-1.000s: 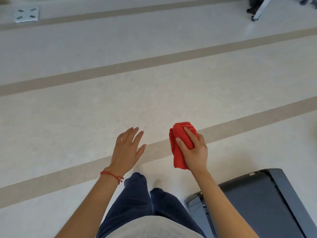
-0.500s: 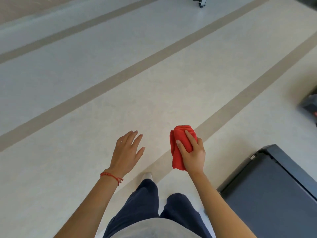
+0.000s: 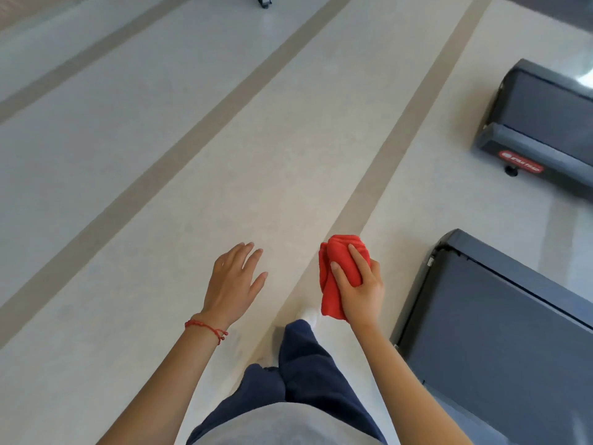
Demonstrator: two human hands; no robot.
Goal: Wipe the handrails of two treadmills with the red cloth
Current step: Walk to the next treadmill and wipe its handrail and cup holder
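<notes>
My right hand (image 3: pixel 361 289) is shut on a bunched red cloth (image 3: pixel 337 271), held in front of me above the floor. To its left my left hand (image 3: pixel 234 281) hangs open, fingers spread, with a red string bracelet on the wrist. The rear deck of one grey treadmill (image 3: pixel 500 322) lies at the lower right, close to my right arm. The end of a second treadmill (image 3: pixel 545 123), with a red logo on its end cap, sits at the upper right. No handrail is in view.
Pale floor with tan stripes (image 3: pixel 401 133) runs diagonally ahead. My legs in dark trousers and a white shoe (image 3: pixel 309 314) are below the hands. The foot of some equipment (image 3: pixel 261 0) shows at the top edge.
The view has swung to the right: the stripes now run steeper, the near treadmill sits further in, and a second treadmill has come into sight. Both hands keep their pose and the cloth stays held.
</notes>
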